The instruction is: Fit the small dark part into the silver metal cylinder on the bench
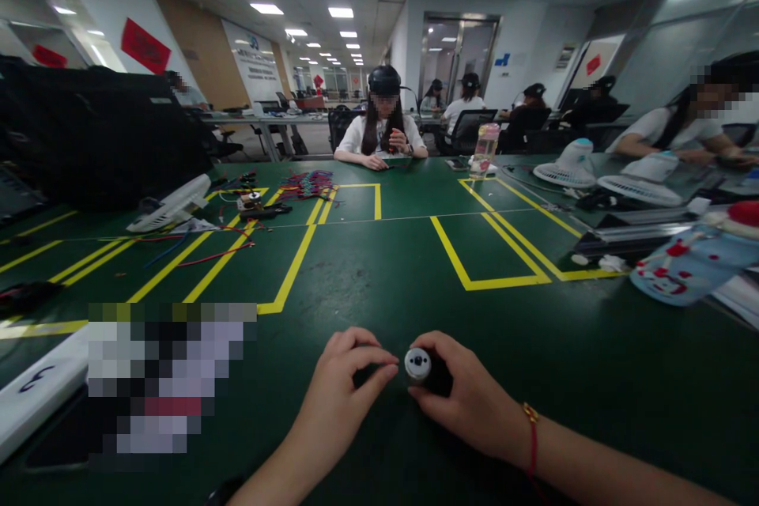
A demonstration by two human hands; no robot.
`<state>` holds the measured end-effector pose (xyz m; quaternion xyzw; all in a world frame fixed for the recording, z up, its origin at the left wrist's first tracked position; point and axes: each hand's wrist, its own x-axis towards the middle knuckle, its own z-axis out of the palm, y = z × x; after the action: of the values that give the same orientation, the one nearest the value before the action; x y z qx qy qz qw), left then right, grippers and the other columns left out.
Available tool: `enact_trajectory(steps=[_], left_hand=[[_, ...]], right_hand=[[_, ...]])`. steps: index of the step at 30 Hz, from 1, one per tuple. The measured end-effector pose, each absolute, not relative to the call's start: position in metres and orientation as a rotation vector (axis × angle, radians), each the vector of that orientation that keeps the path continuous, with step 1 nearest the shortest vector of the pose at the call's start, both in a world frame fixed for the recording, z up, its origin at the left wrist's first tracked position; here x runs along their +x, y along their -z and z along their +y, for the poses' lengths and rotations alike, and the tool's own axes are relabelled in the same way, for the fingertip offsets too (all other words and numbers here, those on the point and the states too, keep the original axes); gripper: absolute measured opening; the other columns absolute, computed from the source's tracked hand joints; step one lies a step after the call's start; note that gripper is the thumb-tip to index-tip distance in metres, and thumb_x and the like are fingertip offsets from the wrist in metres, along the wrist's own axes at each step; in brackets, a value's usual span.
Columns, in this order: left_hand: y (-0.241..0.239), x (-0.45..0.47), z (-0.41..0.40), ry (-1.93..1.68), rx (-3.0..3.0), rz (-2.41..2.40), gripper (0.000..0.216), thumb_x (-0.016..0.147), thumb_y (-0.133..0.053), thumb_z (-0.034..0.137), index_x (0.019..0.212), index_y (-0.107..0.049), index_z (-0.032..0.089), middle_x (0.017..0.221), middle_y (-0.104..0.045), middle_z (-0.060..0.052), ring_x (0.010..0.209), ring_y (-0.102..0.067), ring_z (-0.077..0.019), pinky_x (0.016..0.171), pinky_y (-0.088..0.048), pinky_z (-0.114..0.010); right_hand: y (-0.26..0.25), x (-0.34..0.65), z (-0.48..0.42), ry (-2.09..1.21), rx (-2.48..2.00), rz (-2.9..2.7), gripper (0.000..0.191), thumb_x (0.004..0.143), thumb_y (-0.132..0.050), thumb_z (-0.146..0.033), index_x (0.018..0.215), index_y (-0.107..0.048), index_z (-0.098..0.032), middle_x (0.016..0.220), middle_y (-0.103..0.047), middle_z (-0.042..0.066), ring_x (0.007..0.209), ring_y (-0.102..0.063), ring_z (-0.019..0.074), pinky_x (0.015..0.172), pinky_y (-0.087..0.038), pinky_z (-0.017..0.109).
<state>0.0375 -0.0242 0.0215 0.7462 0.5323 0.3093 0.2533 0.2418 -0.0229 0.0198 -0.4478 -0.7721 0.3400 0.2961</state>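
On the green table [368, 277], close in front of me, a small metal cylinder [418, 364] that looks like a motor shows a pale round end with a dark centre and small dark holes. Thumb and fingers of my right hand [459, 395] curl around its sides and hold it. To its left is my left hand [349, 379], thumb and forefinger pinched together just beside the cylinder's rim. Whether anything tiny sits in that pinch I cannot make out.
Yellow tape [504, 285] marks the table. Tangled wires [307, 185] and a white fan part [169, 204] lie far left, white fans [570, 164] and a blue cup [691, 265] right. A white strip [41, 387] lies near left. A person [383, 122] sits opposite.
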Motion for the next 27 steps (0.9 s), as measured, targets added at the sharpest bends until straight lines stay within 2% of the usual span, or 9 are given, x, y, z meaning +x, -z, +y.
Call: enact_trajectory(steps=[6,12,16,23,27], left_hand=[[-0.011,0.038,-0.022,-0.666,2.155,1.461,0.01,0.078,-0.064,0.031,0.083,-0.072,0.033,0.092,-0.062,-0.002,0.089,-0.053,-0.0226,0.078,-0.041,-0.037],[-0.014,0.025,-0.02,-0.962,1.893,1.467,0.024,0.087,-0.05,0.033,0.104,-0.066,0.029,0.099,-0.063,-0.004,0.094,-0.056,-0.021,0.082,-0.043,-0.035],[-0.015,0.005,-0.014,-1.052,1.663,1.592,0.029,0.087,-0.047,0.04,0.103,-0.065,0.025,0.097,-0.066,-0.003,0.086,-0.06,-0.0202,0.075,-0.046,-0.032],[-0.012,-0.003,-0.009,-1.119,1.48,1.623,0.033,0.083,-0.051,0.044,0.102,-0.066,0.021,0.086,-0.069,-0.002,0.079,-0.063,-0.0201,0.07,-0.048,-0.031],[-0.013,-0.001,-0.01,-1.108,1.466,1.639,0.032,0.083,-0.051,0.044,0.1,-0.066,0.021,0.084,-0.068,-0.002,0.077,-0.063,-0.0194,0.069,-0.047,-0.03]], right_hand=[[-0.015,0.246,-0.023,-0.877,-1.207,-2.045,0.042,0.071,-0.06,-0.017,0.111,-0.05,-0.022,0.107,-0.058,0.003,0.097,-0.055,0.0155,0.087,-0.044,0.032],[-0.019,0.262,-0.012,-0.801,-1.225,-1.996,0.042,0.073,-0.062,-0.026,0.114,-0.051,-0.023,0.11,-0.059,0.005,0.098,-0.057,0.017,0.087,-0.047,0.034],[-0.023,0.314,0.014,-0.559,-1.435,-1.823,0.047,0.075,-0.061,-0.037,0.117,-0.05,-0.02,0.112,-0.059,0.009,0.097,-0.059,0.02,0.086,-0.048,0.038],[-0.009,0.449,0.044,-0.06,-1.892,-1.508,0.053,0.069,-0.062,-0.048,0.111,-0.054,-0.017,0.098,-0.062,0.013,0.081,-0.062,0.0252,0.072,-0.048,0.04],[-0.003,0.487,0.049,0.017,-2.063,-1.409,0.05,0.068,-0.06,-0.051,0.104,-0.056,-0.018,0.095,-0.062,0.016,0.078,-0.061,0.0268,0.069,-0.046,0.039]])
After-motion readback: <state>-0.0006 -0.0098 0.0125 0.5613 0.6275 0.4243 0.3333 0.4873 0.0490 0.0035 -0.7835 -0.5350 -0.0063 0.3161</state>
